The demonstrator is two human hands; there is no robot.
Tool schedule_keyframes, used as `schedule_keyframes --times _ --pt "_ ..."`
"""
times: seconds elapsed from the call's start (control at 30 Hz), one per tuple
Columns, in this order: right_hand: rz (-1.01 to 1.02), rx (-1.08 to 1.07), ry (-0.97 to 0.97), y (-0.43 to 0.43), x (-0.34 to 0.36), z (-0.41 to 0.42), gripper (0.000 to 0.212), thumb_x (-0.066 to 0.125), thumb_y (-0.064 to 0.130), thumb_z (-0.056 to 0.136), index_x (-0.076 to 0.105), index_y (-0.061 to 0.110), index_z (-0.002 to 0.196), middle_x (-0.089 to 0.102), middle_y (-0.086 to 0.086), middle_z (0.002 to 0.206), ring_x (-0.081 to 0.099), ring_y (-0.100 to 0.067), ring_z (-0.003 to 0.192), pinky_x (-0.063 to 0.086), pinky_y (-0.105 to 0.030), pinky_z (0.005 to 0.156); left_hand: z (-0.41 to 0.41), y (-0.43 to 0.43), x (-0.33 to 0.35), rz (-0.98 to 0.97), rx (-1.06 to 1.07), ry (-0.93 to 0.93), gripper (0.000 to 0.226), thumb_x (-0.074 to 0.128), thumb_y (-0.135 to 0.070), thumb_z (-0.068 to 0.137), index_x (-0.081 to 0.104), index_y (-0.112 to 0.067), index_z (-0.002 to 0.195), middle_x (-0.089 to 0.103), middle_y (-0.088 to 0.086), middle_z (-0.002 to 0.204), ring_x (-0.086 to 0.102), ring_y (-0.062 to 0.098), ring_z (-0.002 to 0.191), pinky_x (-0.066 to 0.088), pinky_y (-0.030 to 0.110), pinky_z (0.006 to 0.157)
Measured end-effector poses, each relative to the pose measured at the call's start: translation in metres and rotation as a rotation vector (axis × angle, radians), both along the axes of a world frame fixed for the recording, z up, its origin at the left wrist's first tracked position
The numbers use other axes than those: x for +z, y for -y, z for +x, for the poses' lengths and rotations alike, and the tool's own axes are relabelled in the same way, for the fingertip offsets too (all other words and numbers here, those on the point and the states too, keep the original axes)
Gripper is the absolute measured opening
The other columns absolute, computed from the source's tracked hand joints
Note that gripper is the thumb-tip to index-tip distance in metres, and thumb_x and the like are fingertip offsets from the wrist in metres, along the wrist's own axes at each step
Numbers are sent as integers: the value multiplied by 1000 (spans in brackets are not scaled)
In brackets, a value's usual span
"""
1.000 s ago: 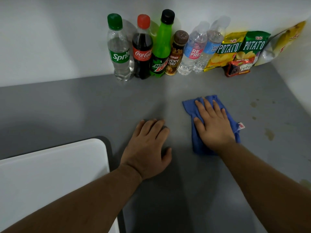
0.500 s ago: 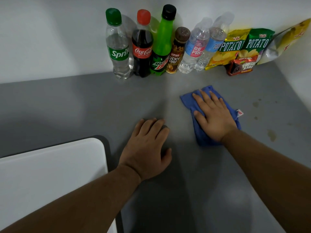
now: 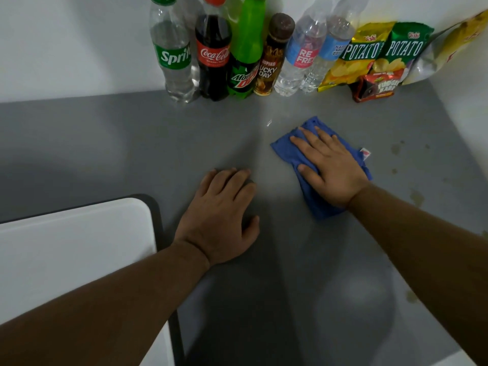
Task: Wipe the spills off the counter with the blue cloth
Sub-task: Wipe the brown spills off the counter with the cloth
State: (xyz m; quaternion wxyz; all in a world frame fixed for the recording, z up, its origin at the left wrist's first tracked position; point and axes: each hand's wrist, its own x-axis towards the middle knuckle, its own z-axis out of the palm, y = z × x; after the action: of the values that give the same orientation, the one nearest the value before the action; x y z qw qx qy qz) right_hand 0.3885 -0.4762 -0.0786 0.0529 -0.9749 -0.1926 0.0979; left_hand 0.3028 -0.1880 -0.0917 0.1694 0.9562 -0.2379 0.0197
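Right hand (image 3: pixel 333 169): lies flat, palm down, fingers spread and stretched out, pressing on the blue cloth (image 3: pixel 314 204); it grips nothing, only bears down on the fabric.
Left hand (image 3: pixel 221 216): rests flat on the bare bench (image 3: pixel 105 143), palm down, fingers loosely together, holding nothing; well apart from the cloth.
Blue cloth: crumpled under the right hand, sticking out past the fingertips and below the wrist; a small white tag (image 3: pixel 365 153) shows at its edge, on the little-finger side of the right hand.
Spills (image 3: pixel 396 148): yellowish spots on the grey bench, off to the outer side of the right hand, apart from the cloth; more blotches (image 3: pixel 416 197) lie beside the right forearm.
Wet streak (image 3: pixel 268 123): a small glint just beyond the right fingertips, toward the bottles.
Bottles: a row stands against the wall, beyond both hands: Sprite (image 3: pixel 173 52), Coca-Cola (image 3: pixel 213 55), Mountain Dew (image 3: pixel 244 52), a Kopiko bottle (image 3: pixel 272 59) and two water bottles (image 3: pixel 303 52).
Snack bags (image 3: pixel 369 52): lean on the wall beyond the right hand, with a small red packet (image 3: pixel 377 87) in front of them.
White board (image 3: pixel 66 254): lies beside the left forearm, on its outer side.
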Motion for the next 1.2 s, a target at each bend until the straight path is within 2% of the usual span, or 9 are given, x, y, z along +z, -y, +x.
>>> schedule_keyframes --times 0.17,0.23,0.37,0.43,0.53,0.73,0.87,1.0,1.2 --pt "-29 -432 33 -56 -12 36 66 24 53 105 11 28 164 6 0 173 0 -36 158 1 -55 126 -1 1 -1 0 1 12 57 60 -46 87 63 -13 133 56 11 149 50 36 137 32 55 121" --pt "-29 -399 37 -76 -12 30 67 23 52 105 10 26 165 5 -1 173 -1 -37 158 1 -57 127 -1 1 0 2 1 27 56 62 -45 86 64 -12 131 57 12 147 51 37 135 33 55 120" --pt "28 23 -1 -52 -1 -4 65 28 51 104 21 26 164 16 0 172 8 -31 158 6 -52 128 0 1 1 2 1 37 55 62 -44 85 65 -11 129 58 13 145 53 38 133 36 56 118" --pt "30 92 -6 -28 2 -10 63 31 49 104 24 28 163 18 2 171 10 -28 158 4 -46 128 0 1 2 2 1 29 55 62 -45 85 65 -12 129 57 12 147 52 37 134 35 55 118" --pt "26 -26 20 -14 0 -3 61 33 48 105 23 31 163 18 3 171 10 -27 158 6 -50 128 0 1 3 13 0 19 55 61 -45 86 64 -12 130 56 10 149 51 36 136 33 54 120" --pt "0 -469 32 -72 -12 11 65 23 52 106 11 27 165 6 -1 173 0 -33 158 1 -54 127 0 1 5 44 0 0 58 59 -48 88 62 -12 134 55 11 151 49 37 138 33 56 120" --pt "28 -249 49 -74 -9 -36 64 23 52 106 16 25 164 11 -1 173 3 -31 159 5 -53 128 -2 1 5 37 0 16 58 61 -46 87 63 -10 133 56 14 149 50 39 137 35 57 119" --pt "38 -30 29 -26 -7 -80 60 32 51 106 24 30 162 19 5 171 11 -26 158 7 -47 128 -2 1 4 18 -2 35 57 63 -44 86 63 -10 132 55 14 149 51 39 136 34 57 119" --pt "34 -433 55 -35 -11 -64 63 27 54 106 17 31 164 12 3 173 4 -28 159 3 -52 128 -3 0 1 30 -12 60 58 59 -46 90 60 -10 135 53 14 151 48 37 138 34 57 120"
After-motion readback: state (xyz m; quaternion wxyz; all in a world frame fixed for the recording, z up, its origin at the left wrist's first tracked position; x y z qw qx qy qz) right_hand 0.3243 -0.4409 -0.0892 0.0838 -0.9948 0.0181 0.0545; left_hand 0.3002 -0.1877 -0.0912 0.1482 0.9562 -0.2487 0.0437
